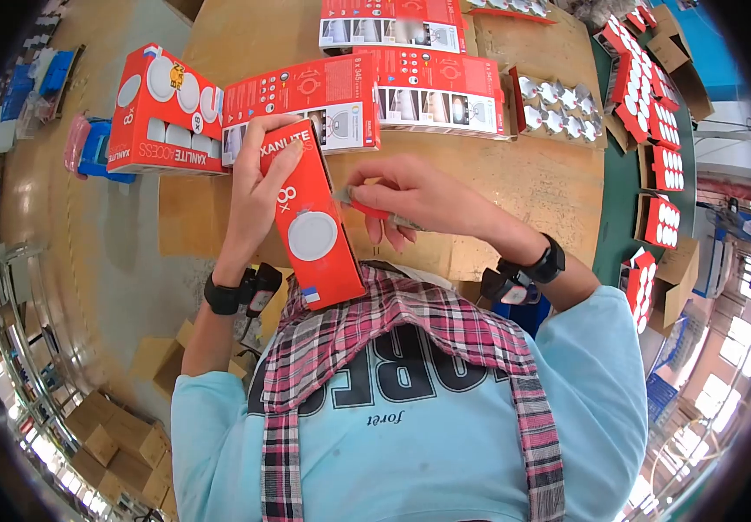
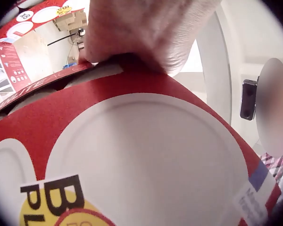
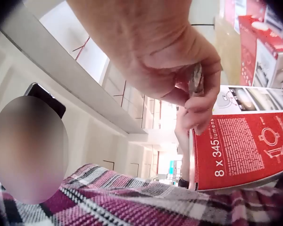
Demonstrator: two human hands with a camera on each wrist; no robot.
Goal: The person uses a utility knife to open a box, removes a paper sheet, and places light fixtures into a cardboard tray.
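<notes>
My left hand (image 1: 254, 191) grips a red Xanlite light-bulb box (image 1: 325, 271), thumb on its printed front and fingers over the top end. The box stands tilted, its lower end against the plaid apron (image 1: 410, 300). In the left wrist view the box's large printed white disc (image 2: 146, 150) fills most of the picture. Close beside the box's right edge, my right hand (image 1: 436, 196) holds a small narrow tool (image 1: 368, 210) with a red middle and greyish ends. The right wrist view shows a greyish end (image 3: 196, 80) between thumb and fingers; I cannot tell the tool's kind.
Another red box (image 1: 145, 130) stands at the table's left edge. Several red boxes (image 1: 301, 87) lie across the wooden table (image 1: 549, 204). A tray of silvery bulbs (image 1: 558, 109) sits to their right. Filled red boxes (image 1: 654, 165) line the green surface (image 1: 610, 222) at the far right.
</notes>
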